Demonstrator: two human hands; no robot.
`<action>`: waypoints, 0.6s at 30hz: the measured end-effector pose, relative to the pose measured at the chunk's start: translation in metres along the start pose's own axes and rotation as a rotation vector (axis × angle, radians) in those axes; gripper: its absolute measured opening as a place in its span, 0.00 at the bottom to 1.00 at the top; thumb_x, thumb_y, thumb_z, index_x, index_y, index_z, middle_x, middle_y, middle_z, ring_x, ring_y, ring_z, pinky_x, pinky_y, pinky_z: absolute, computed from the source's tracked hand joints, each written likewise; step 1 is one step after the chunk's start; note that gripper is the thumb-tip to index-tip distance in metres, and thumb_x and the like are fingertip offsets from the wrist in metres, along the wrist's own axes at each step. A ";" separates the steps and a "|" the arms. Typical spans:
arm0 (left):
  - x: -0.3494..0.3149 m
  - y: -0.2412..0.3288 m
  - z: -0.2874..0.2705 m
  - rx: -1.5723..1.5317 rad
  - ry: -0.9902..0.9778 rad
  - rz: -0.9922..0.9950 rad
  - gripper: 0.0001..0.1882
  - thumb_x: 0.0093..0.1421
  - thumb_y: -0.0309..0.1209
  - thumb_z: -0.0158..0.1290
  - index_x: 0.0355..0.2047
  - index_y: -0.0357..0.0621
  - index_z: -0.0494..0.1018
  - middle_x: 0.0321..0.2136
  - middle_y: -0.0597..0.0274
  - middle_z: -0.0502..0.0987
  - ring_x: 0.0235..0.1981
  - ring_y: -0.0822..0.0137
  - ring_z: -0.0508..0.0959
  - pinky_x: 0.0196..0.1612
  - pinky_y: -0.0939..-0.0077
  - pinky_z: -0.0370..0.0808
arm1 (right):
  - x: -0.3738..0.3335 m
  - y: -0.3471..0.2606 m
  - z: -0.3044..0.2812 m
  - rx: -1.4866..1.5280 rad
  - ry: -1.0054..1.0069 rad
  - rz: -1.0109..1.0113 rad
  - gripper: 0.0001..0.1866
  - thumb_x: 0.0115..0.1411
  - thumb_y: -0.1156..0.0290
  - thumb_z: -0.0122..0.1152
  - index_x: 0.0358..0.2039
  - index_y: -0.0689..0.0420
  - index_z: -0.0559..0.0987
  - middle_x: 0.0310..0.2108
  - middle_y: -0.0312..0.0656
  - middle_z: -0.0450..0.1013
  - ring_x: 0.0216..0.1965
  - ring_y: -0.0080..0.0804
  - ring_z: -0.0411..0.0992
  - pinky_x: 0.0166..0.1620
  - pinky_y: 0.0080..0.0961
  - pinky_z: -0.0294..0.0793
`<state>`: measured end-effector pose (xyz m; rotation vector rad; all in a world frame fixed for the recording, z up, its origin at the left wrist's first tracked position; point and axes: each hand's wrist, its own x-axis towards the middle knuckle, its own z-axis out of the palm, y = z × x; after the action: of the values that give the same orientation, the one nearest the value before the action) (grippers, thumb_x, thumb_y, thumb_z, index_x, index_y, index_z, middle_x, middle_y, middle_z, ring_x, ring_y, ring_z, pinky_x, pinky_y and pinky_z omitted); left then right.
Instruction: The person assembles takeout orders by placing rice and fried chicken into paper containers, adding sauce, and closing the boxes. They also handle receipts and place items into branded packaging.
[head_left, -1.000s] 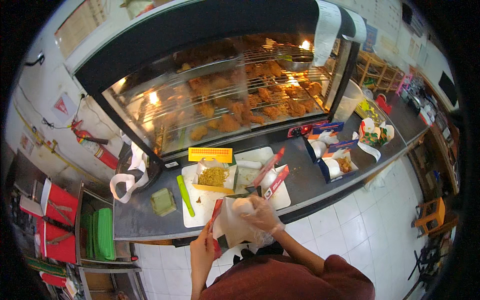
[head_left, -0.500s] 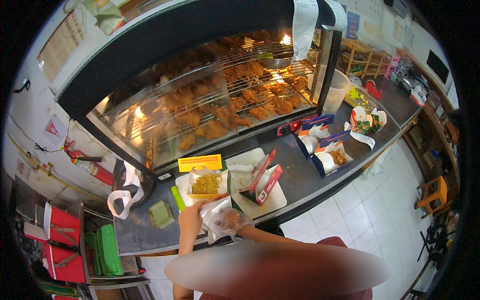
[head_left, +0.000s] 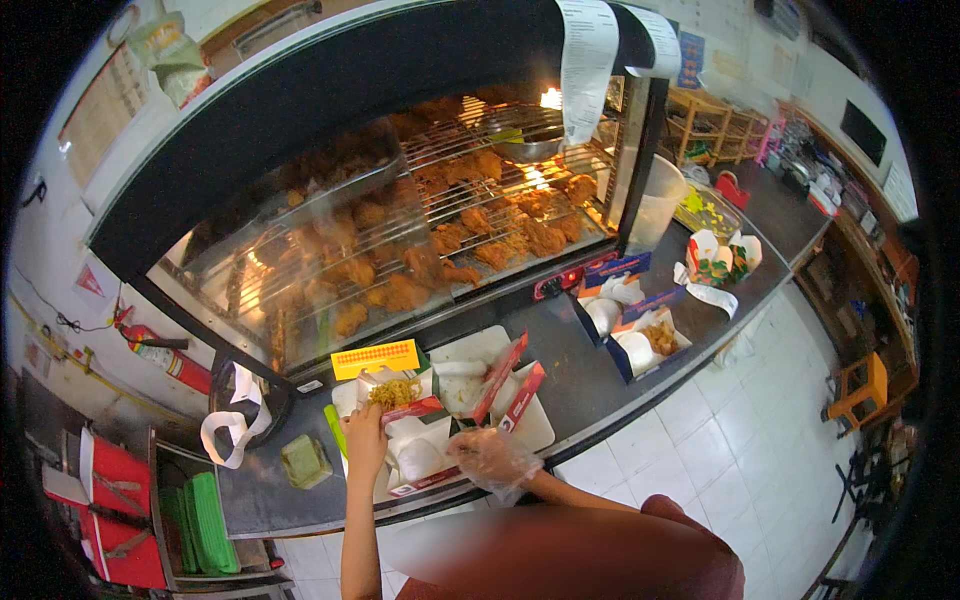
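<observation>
My bare left hand [head_left: 362, 438] is closed at the left edge of an open white-and-red takeaway box [head_left: 430, 476] with a rounded white mound, likely wrapped rice, inside. My right hand [head_left: 492, 460], in a clear plastic glove, is at the box's right side; its fingers blur under the plastic. Just beyond is a box of yellow noodles [head_left: 397, 392], partly covered by the nearer box's red flap. To its right, two red-edged open boxes [head_left: 522, 392] stand on a white tray [head_left: 543, 432]. A bright green-handled object [head_left: 335, 428] lies beside my left hand.
A glass warming cabinet [head_left: 400, 230] holding fried chicken fills the back of the counter. Two blue boxes [head_left: 648, 340] of food stand to the right, with printed paper cups [head_left: 720, 257] behind. A square greenish container [head_left: 305, 462] and a curled paper strip [head_left: 222, 440] lie left.
The white box my hands held together has come down open in front of the noodle box. My right hand has moved right, my left hand slightly left. The view has shifted a little.
</observation>
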<state>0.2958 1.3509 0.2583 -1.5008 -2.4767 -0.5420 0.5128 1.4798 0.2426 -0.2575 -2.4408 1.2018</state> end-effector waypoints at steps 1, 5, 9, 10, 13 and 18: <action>0.001 -0.002 -0.001 -0.017 -0.006 0.025 0.07 0.50 0.24 0.51 0.30 0.41 0.68 0.31 0.52 0.72 0.35 0.52 0.70 0.42 0.59 0.59 | 0.002 -0.003 -0.016 0.039 -0.055 0.094 0.11 0.54 0.66 0.54 0.34 0.58 0.78 0.35 0.46 0.75 0.35 0.39 0.75 0.42 0.31 0.74; 0.009 0.000 -0.010 -0.013 -0.060 0.069 0.06 0.52 0.26 0.51 0.30 0.40 0.67 0.32 0.53 0.71 0.36 0.52 0.68 0.42 0.59 0.59 | 0.020 -0.001 -0.075 0.519 -0.071 0.062 0.04 0.55 0.76 0.55 0.31 0.59 0.77 0.34 0.40 0.76 0.33 0.27 0.74 0.40 0.22 0.73; 0.020 0.013 -0.020 -0.032 -0.115 0.014 0.09 0.54 0.33 0.53 0.31 0.42 0.69 0.32 0.55 0.71 0.40 0.53 0.68 0.47 0.59 0.58 | 0.046 0.027 -0.129 0.748 -0.042 0.013 0.03 0.57 0.76 0.54 0.27 0.59 0.75 0.31 0.37 0.74 0.32 0.23 0.71 0.38 0.21 0.73; 0.022 0.017 -0.021 -0.062 -0.099 0.020 0.10 0.54 0.35 0.53 0.32 0.42 0.70 0.32 0.55 0.71 0.40 0.53 0.68 0.49 0.60 0.58 | 0.054 0.035 -0.141 0.763 -0.009 0.022 0.03 0.57 0.76 0.55 0.27 0.60 0.75 0.31 0.37 0.73 0.32 0.22 0.71 0.37 0.21 0.73; 0.025 0.025 -0.013 -0.090 -0.031 -0.009 0.11 0.54 0.38 0.53 0.31 0.45 0.73 0.32 0.58 0.72 0.42 0.55 0.68 0.55 0.58 0.56 | 0.080 0.062 -0.165 0.709 0.182 0.279 0.04 0.57 0.75 0.55 0.26 0.60 0.74 0.29 0.37 0.73 0.30 0.23 0.70 0.34 0.21 0.72; 0.016 0.034 0.009 -0.084 0.061 -0.046 0.10 0.56 0.37 0.49 0.27 0.43 0.73 0.25 0.56 0.72 0.36 0.53 0.71 0.45 0.59 0.64 | 0.114 0.099 -0.190 0.656 0.295 0.190 0.04 0.56 0.75 0.52 0.26 0.61 0.74 0.24 0.35 0.72 0.26 0.21 0.69 0.29 0.19 0.69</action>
<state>0.3189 1.3815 0.2629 -1.4372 -2.4762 -0.6973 0.4910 1.7148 0.2991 -0.4341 -1.6919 1.8192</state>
